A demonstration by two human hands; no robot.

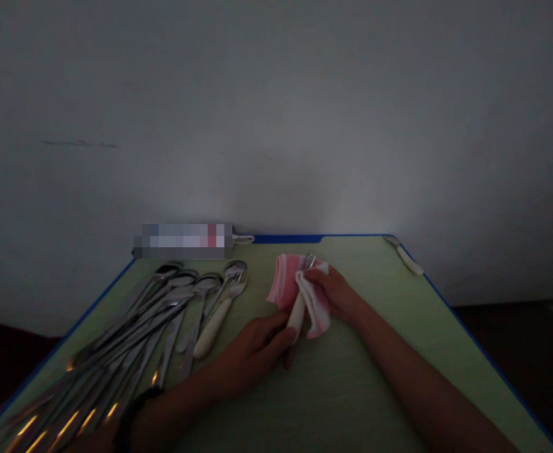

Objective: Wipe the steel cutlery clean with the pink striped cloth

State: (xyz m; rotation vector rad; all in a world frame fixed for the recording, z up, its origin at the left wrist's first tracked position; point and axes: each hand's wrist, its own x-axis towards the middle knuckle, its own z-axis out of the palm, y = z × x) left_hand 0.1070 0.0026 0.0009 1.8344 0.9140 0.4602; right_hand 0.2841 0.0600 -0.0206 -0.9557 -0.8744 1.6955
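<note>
My left hand (pixel 269 340) grips the pale handle of a fork (pixel 297 314), thumb on top, near the middle of the table. The fork points away from me, and its metal tines show just above the cloth. Folded around the fork's neck is a pink and white cloth (pixel 288 277), which my right hand (pixel 335 290) pinches from the right side. Part of the fork's head is hidden by the cloth. To the left of my left hand lies another pale-handled fork (pixel 214 327), beside a pile of metal spoons and other cutlery (pixel 139 333).
A third pale-handled piece of cutlery (pixel 408 259) lies at the far right corner of the light green, blue-edged table (pixel 370 377). A box-like object (pixel 184 241), blurred out, stands at the back left with a white loop at its end. Behind the table rises a grey wall (pixel 280 126).
</note>
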